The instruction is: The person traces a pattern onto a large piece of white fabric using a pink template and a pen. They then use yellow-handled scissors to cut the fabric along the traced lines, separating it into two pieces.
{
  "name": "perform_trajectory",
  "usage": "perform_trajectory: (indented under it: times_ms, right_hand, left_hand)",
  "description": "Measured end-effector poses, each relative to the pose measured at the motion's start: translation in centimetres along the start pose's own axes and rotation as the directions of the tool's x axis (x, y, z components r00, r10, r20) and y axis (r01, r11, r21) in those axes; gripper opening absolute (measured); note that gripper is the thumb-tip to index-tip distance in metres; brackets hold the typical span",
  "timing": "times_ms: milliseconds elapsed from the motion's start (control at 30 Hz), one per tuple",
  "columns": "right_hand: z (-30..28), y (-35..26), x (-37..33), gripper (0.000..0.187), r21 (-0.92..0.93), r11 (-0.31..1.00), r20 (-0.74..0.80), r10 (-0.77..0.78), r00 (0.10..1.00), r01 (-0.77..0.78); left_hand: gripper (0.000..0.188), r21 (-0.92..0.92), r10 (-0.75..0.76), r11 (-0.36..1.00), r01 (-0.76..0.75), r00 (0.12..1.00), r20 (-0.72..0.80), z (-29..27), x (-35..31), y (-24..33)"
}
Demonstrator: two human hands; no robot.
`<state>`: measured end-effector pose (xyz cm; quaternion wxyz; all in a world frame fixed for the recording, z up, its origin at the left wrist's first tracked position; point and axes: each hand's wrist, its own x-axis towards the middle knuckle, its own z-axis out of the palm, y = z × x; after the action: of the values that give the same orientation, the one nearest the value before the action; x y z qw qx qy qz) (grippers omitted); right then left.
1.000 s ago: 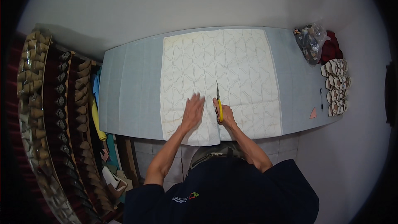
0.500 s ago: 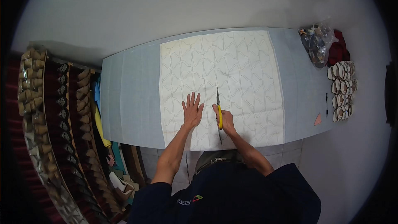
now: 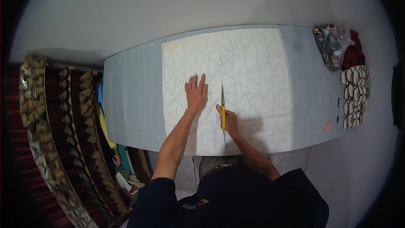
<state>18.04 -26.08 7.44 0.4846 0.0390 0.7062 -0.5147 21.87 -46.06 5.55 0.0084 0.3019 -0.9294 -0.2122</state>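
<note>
A white sheet (image 3: 249, 71) marked with curved outlines lies flat on a pale blue-grey table (image 3: 130, 97). My left hand (image 3: 196, 94) presses flat on the sheet with fingers spread, just left of the cut line. My right hand (image 3: 228, 122) grips a yellow-handled knife (image 3: 222, 105), blade pointing away from me and touching the sheet. A cut line runs from the knife back toward the near edge of the sheet.
At the table's right end sit a clear plastic bag (image 3: 333, 44) of small items, a dark red cloth (image 3: 353, 52) and stacks of cut pieces (image 3: 354, 95). A small pink piece (image 3: 327, 126) lies near the right corner. Racks of rolled patterned material (image 3: 55, 135) stand at the left.
Both hands have moved farther up the sheet, away from me. The knife has advanced along the cut line, and my left hand has slid forward beside it.
</note>
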Motion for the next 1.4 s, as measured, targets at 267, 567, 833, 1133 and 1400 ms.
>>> perform_trajectory:
  times_ms: [267, 567, 833, 1133, 1400]
  right_hand:
    - [0.5, -0.5, 2.3, 0.069, -0.028, 0.999, -0.022, -0.042, 0.999, 0.041]
    - [0.2, -2.9, 2.1, 0.074, -0.119, 0.991, -0.074, 0.046, 0.996, -0.055]
    - [-0.7, -3.3, 5.0, 0.074, -0.185, 0.982, -0.085, 0.009, 0.996, -0.025]
    - [0.0, -5.8, 6.8, 0.070, -0.204, 0.978, -0.080, 0.024, 0.996, -0.040]
    - [0.2, -7.1, 6.4, 0.075, -0.208, 0.976, -0.114, 0.034, 0.993, -0.057]
  left_hand:
    - [0.060, 0.006, 0.078, 0.997, -0.078, 0.997, -0.013, 3.2, 4.7, -0.7]
    - [0.062, -0.038, 0.057, 0.998, -0.058, 0.998, -0.008, 3.6, 4.5, -1.0]
    - [0.059, -0.050, 0.016, 0.999, -0.013, 0.998, 0.063, 1.6, 6.1, 0.6]
    - [0.064, -0.092, 0.103, 0.991, -0.098, 0.993, 0.051, 2.3, 12.5, -2.1]
    - [0.065, -0.037, 0.073, 0.997, -0.071, 0.995, 0.070, 3.1, 12.9, -2.0]
